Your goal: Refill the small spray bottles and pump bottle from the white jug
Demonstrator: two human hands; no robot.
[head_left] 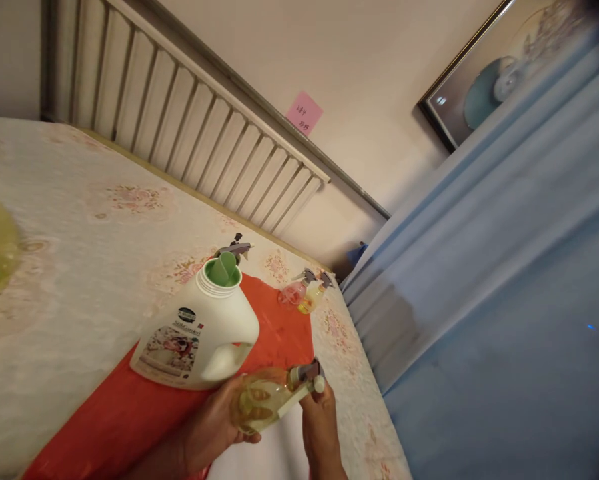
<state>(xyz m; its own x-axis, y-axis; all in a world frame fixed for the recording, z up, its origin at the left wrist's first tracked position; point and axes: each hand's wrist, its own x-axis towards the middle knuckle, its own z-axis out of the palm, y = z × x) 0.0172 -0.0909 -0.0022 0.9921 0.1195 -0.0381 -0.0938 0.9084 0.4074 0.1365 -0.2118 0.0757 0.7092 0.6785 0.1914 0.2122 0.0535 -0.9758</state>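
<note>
While gripped near the lower frame edge, small spray bottle [259, 400] of yellowish liquid lies tilted between both hands: left hand [214, 423] wrapped around its round body, right hand [322, 417] pinched shut on the trigger head. Just beyond the left hand, on a red cloth [279, 333] over the flowered counter [79, 267]: large white detergent jug [199, 333], uncapped, green pour spout showing. Farther past the right hand, two more small spray bottles [304, 293] lying close together. Likely risks: liquid spilling if the head loosens at this tilt; jug tipped by an elbow. Wrists cut off; label unreadable.
</note>
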